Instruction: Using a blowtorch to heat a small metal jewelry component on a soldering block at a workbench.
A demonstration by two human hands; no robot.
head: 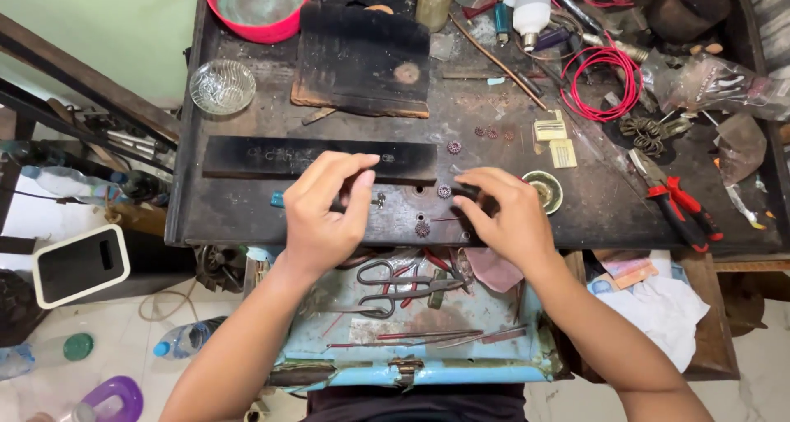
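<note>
Soft even daylight, sharp, faint shadows

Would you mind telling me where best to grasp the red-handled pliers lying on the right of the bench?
Probably by the two red handles of the pliers, coming from above at the near right. The handles point towards the bench's front edge and lie slightly spread, while the metal nose points away towards the red wire coil.

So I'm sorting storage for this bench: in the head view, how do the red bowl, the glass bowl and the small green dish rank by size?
Largest to smallest as they look:
1. red bowl, partly cut off by the frame
2. glass bowl
3. small green dish, beside the right hand
</note>
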